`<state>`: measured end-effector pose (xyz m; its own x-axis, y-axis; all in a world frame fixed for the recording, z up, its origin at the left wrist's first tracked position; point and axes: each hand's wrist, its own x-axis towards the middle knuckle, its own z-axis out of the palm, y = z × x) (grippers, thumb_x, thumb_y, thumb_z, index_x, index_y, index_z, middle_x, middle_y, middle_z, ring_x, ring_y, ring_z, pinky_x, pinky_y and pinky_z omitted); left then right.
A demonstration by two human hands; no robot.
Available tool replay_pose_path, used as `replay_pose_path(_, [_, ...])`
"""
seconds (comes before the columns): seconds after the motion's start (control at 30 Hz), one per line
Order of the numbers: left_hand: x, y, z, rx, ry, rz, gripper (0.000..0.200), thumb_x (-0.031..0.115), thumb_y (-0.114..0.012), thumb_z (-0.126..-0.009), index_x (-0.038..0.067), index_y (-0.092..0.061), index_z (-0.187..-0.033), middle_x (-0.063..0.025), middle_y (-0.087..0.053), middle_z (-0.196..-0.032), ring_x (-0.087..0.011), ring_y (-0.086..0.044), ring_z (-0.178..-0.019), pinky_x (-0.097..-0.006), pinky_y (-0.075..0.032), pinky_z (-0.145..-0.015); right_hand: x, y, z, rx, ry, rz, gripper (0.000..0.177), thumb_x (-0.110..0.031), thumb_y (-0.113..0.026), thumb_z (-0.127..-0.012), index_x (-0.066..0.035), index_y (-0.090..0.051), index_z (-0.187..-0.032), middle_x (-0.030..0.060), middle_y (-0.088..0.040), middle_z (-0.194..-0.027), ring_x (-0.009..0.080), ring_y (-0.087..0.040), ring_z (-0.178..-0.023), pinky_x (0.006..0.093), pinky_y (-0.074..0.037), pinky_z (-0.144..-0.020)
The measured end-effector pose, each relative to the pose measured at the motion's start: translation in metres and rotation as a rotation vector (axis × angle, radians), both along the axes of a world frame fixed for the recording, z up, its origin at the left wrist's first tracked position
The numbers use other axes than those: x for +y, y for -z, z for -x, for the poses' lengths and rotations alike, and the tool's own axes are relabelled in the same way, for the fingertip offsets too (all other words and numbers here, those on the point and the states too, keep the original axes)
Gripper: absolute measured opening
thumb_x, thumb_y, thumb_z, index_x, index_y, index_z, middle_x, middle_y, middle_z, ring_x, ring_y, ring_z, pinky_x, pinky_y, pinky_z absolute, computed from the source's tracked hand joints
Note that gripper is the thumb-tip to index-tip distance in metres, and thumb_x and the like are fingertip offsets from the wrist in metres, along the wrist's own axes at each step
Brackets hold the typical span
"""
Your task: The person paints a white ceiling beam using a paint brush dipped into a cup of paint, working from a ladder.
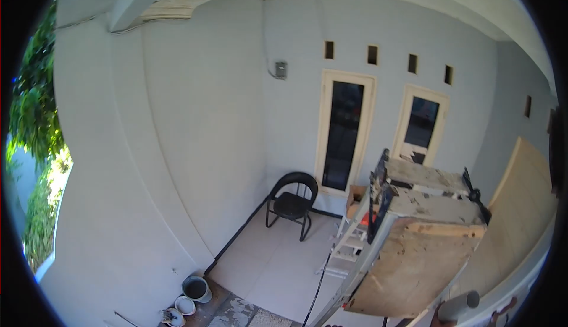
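Observation:
At the bottom right, my left hand (439,317) is partly in view, closed around a pale grey cylinder (460,307) whose exact kind I cannot make out. Farther right, a small part of my right hand (504,310) shows near a white edge; its fingers are too small and cut off to read. Just above and left of the cylinder stands a paint-stained metal stepladder (435,204). A stained wooden board (414,268) hangs or leans against the ladder's near side.
A black chair (291,204) stands in the corner on the pale tiled floor (266,268). Several buckets (197,290) sit by the left wall. A cardboard box (355,200) is behind the ladder. A large light wooden panel (513,209) leans at the right.

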<state>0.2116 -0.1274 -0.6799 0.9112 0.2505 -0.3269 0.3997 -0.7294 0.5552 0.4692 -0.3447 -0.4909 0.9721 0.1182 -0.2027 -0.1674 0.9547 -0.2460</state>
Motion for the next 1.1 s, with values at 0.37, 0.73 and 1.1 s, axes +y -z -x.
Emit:
replay_pose_path(0.37, [0.01, 0.018, 0.026, -0.109, 0.25, -0.175, 0.07, 0.056, -0.061, -0.092, 0.0, -0.056, -0.133, -0.0255, -0.066, -0.111, -0.0384, -0.064, -0.107, -0.0518, -0.049, -0.093, 0.041, -0.01, 0.012, -0.057, -0.012, 0.037, 0.04, -0.035, -0.044, -0.099, -0.013, -0.061, -0.128, 0.0072, -0.067, -0.128, 0.0313, -0.062, -0.122, 0.0533, -0.047, -0.107])
replay_pose_path(0.73, [0.178, -0.482, -0.021, -1.708, 0.135, -0.044, 0.046, 0.035, -0.067, -0.095, 0.0, -0.057, -0.123, -0.0136, -0.063, -0.107, -0.0303, -0.061, -0.11, -0.0476, -0.042, -0.105, 0.054, -0.035, 0.03, 0.043, -0.077, 0.069, 0.044, -0.036, -0.042, -0.099, -0.013, -0.06, -0.132, 0.0102, -0.063, -0.133, 0.034, -0.058, -0.126, 0.055, -0.044, -0.111])
replay_pose_path(1.1, [0.176, -0.465, -0.057, -1.559, 0.12, 0.233, 0.046, 0.021, -0.05, -0.106, 0.003, -0.052, -0.063, -0.0052, -0.054, -0.069, -0.0185, -0.045, -0.069, -0.0365, -0.04, -0.076, 0.03, 0.025, -0.005, -0.053, -0.301, -0.074, 0.049, -0.036, -0.051, -0.097, -0.005, -0.058, -0.136, 0.0171, -0.061, -0.136, 0.0376, -0.058, -0.125, 0.0588, -0.048, -0.105])
